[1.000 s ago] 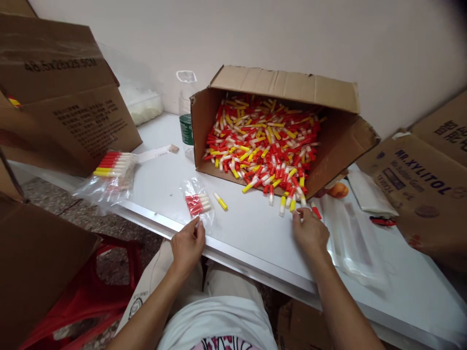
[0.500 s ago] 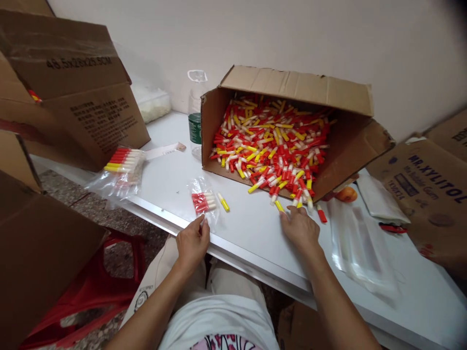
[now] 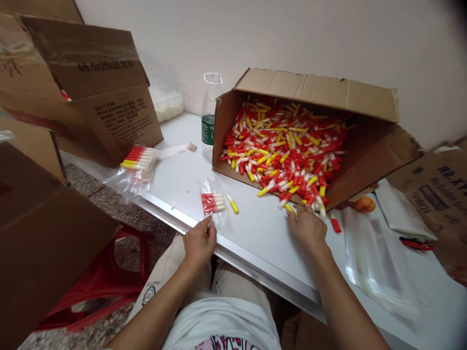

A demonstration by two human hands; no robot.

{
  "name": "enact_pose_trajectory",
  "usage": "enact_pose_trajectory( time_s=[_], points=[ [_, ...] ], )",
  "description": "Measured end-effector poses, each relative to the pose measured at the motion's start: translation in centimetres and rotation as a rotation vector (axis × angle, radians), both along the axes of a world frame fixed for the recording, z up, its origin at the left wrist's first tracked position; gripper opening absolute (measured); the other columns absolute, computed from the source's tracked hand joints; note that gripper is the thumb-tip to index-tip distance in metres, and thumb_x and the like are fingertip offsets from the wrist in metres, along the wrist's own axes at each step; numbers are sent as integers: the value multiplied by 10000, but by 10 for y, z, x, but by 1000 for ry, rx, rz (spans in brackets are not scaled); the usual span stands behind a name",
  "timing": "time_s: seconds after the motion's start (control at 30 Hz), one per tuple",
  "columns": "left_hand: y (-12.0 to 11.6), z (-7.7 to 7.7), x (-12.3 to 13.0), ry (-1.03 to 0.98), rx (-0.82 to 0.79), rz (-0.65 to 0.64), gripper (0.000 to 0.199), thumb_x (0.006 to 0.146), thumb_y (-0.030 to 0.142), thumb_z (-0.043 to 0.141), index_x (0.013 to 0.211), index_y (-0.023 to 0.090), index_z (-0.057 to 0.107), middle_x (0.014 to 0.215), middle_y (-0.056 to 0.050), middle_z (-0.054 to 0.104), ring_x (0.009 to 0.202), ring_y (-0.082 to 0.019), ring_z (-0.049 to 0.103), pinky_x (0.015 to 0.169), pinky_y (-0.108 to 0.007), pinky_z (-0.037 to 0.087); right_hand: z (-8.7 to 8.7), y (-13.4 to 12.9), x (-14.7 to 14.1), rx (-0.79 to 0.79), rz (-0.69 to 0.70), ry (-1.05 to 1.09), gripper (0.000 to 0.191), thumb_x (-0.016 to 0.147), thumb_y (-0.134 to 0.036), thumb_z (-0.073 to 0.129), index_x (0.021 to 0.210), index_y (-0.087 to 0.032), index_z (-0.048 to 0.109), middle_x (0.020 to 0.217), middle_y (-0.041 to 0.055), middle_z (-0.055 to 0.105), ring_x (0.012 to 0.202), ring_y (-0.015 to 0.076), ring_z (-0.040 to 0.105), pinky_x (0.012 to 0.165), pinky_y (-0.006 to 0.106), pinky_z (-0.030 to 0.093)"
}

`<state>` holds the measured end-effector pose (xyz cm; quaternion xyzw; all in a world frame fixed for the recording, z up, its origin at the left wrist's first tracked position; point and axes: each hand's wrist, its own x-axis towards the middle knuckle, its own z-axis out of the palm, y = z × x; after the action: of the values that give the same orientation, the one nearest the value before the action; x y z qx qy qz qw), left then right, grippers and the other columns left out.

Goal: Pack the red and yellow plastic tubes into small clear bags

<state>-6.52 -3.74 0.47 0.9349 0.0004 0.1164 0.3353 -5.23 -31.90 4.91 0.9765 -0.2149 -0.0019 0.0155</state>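
Observation:
My left hand point(image 3: 200, 243) pinches the near edge of a small clear bag point(image 3: 223, 222) at the table's front edge. Several red-and-white tubes point(image 3: 213, 202) lie side by side in that bag. Just right of it rests a single yellow-and-white tube point(image 3: 232, 204). My right hand point(image 3: 308, 226) is at the front lip of a tipped carton point(image 3: 317, 95), its fingertips closed at a yellow tube point(image 3: 289, 208). The carton holds a heap of red, yellow and white tubes point(image 3: 280, 141), some spilling onto the table.
A filled bag of tubes point(image 3: 140, 163) lies left, near a closed carton point(image 3: 109, 92). Behind stands a clear bottle point(image 3: 207, 129). Flat clear bags point(image 3: 375, 262), a round orange fruit point(image 3: 364, 204) and another carton point(image 3: 445, 194) are right. A red stool point(image 3: 124, 262) stands below left.
The view has shifted, so the whole scene sits further right. My left hand keeps its pinch on the bag. My right hand stays at the carton's lip, with its fingers slightly moved among the tubes.

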Motion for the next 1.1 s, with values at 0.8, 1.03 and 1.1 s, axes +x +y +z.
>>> enact_pose_trajectory(
  time_s=[0.8,1.03,1.1],
  points=[
    [-1,-1,4,-79,44,-3,345,870,333,473,1112,178,664,755,-40,707,620,-146,620,607,-242,400,16,19,36,-65,-30,-93,353,908,-243,341,1075,-45,581,1031,215,620,929,288,621,733,352,453],
    [-10,8,5,-75,27,-12,351,879,350,464,1118,182,659,662,-22,681,579,-130,602,582,-224,363,22,69,-50,478,566,-400,258,918,-332,417,985,-198,627,847,40,647,718,133,588,669,238,460],
    [-12,9,4,-85,40,-27,351,881,353,458,1108,181,662,657,-24,680,570,-131,600,573,-224,358,14,85,-58,486,736,-410,260,935,-301,397,1019,-190,617,825,43,630,730,136,583,656,238,463]
  ],
)
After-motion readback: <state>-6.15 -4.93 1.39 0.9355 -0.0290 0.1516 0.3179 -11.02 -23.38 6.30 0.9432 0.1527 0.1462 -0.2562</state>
